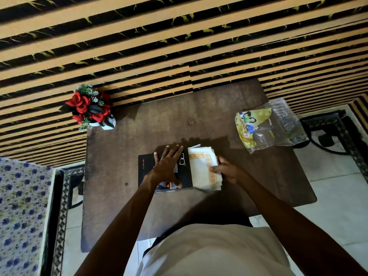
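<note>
Your left hand (168, 166) presses flat, fingers spread, on the black box (146, 176) mid-table (139, 132), while your right hand (229, 172) grips the folded cloth (201, 172) just beside it; you seem to be pairing them, so next keep the box steady and lift the cloth squarely.

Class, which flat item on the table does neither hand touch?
The clear plastic packet, lying apart on the right; the left hand presses the black box, the right hand grips the folded cloth.
</note>
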`<state>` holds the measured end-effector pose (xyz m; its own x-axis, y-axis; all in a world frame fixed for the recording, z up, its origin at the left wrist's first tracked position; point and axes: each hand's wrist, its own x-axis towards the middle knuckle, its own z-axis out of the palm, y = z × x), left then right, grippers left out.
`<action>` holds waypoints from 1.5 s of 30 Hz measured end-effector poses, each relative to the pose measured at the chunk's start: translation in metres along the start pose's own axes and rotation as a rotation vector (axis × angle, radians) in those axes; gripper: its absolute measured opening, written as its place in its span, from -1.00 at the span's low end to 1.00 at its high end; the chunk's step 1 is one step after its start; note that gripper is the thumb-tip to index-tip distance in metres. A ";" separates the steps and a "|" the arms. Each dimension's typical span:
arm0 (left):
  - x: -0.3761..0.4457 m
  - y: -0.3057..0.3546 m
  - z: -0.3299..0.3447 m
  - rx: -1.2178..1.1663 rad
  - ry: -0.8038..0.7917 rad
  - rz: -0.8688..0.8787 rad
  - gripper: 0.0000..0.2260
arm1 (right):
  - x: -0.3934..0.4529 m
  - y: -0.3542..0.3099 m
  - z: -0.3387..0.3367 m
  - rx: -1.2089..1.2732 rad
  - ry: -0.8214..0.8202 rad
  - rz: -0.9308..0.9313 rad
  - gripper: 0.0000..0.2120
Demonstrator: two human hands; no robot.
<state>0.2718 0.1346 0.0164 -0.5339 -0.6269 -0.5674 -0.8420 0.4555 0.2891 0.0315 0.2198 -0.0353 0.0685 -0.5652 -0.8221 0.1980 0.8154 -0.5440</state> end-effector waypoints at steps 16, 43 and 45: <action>-0.015 -0.018 0.002 0.045 0.049 0.049 0.32 | 0.000 -0.004 0.006 -0.329 -0.094 0.052 -0.02; -0.042 -0.036 0.005 0.086 0.068 -0.072 0.30 | 0.018 -0.005 0.061 -0.498 0.055 -0.137 -0.58; -0.042 -0.037 0.003 0.083 0.062 -0.073 0.29 | 0.028 -0.005 0.072 -0.503 0.100 -0.100 -0.57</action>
<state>0.3254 0.1464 0.0269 -0.4772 -0.6973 -0.5348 -0.8710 0.4561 0.1825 0.1029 0.1910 -0.0441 -0.0255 -0.6489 -0.7605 -0.2973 0.7312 -0.6140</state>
